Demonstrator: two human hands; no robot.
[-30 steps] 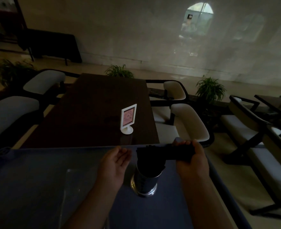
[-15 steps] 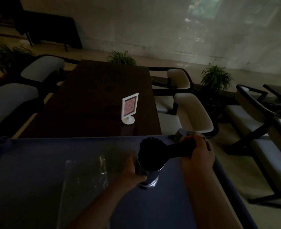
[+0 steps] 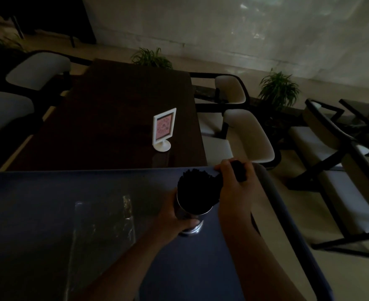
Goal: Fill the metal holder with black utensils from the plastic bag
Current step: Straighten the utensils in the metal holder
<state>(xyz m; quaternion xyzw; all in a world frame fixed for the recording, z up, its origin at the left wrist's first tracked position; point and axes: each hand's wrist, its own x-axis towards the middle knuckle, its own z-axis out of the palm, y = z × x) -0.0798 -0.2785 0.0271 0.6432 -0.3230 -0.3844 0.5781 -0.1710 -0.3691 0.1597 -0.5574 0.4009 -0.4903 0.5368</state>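
Observation:
A shiny metal holder (image 3: 190, 222) stands on the blue cart top (image 3: 48, 192), packed with black utensils (image 3: 197, 187) that stick up out of it. My left hand (image 3: 172, 216) grips the holder's left side. My right hand (image 3: 233, 187) holds a bundle of black utensils (image 3: 239, 172) at the holder's right rim, their far ends poking out past my fingers. A clear plastic bag (image 3: 101, 231) lies flat on the cart to the left of the holder; whether anything is in it is too dark to tell.
Beyond the cart is a dark wooden table (image 3: 114, 118) with a white framed sign (image 3: 163, 129) on a round base. White-cushioned chairs (image 3: 248, 135) flank the table, more seating (image 3: 340, 166) stands at right, and potted plants (image 3: 279, 88) line the wall.
My left hand went from hovering open beside the holder to gripping it. My right hand tipped its bundle from lying sideways over the holder toward upright at its rim. The camera tilted down.

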